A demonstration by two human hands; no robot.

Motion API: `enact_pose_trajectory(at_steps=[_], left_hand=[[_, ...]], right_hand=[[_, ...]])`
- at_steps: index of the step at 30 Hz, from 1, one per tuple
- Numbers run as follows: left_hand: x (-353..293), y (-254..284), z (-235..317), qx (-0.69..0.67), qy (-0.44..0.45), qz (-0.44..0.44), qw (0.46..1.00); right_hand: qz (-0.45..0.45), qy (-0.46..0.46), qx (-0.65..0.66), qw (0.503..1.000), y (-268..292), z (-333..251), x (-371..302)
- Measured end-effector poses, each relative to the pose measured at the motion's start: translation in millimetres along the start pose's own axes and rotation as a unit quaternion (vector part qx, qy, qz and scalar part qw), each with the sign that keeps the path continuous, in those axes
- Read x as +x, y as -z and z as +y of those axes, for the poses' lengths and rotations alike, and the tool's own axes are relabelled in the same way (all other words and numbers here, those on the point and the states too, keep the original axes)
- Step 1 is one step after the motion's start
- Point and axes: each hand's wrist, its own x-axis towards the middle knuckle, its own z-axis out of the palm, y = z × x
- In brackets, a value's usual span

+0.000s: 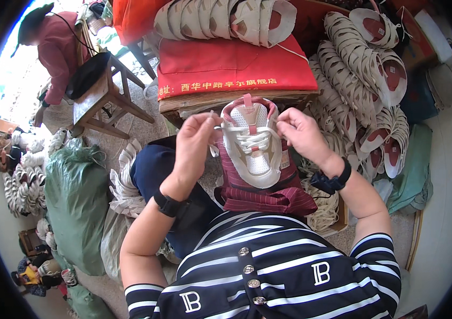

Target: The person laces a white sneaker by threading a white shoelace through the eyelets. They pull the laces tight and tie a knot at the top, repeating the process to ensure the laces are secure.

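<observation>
A white shoe upper (259, 164) with pinkish-red lining and tabs lies on the maroon striped cloth (268, 199) over my lap, its toe pointing toward me. White lace (253, 139) crosses back and forth over the tongue. Left of the collar, my left hand (196, 139) pinches one lace end between thumb and fingers. My right hand (301, 133) is closed at the upper's right edge, its fingertips pinched by the eyelets; the lace seems to run into them, though little of it shows.
A red cloth (236, 69) covers a wooden stand ahead, bearing a row of nested uppers (220, 21). More stacked uppers (359, 74) stand at the right, above a box of laces (324, 212). Green sacks (77, 202) fill the left. A person (58, 53) is by a wooden stool (103, 101).
</observation>
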Motion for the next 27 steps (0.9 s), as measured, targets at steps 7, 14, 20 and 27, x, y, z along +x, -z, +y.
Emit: enact_pose_trajectory(at_steps=[7, 14, 20, 27], left_hand=[[-15.3, -8.2, -1.9, 0.081, 0.092, -0.055, 0.991], [-3.5, 1.2, -6.2, 0.223, 0.073, -0.071, 0.97], [-0.2, -8.3, 8.2, 0.467, -0.041, -0.076, 0.88], [1.7, -26.5, 17.2, 0.677, -0.283, -0.111, 0.67]], right_hand=[[-0.027, 0.041, -0.132, 0.99, 5.7, -13.2, 3.5], [-0.017, 0.235, -0.413, 0.88, 1.7, -38.7, 14.7], [-0.005, 0.32, -0.538, 0.78, -16.7, -43.5, 9.9], [-0.052, 0.357, -0.571, 0.737, -18.3, -45.4, 15.5]])
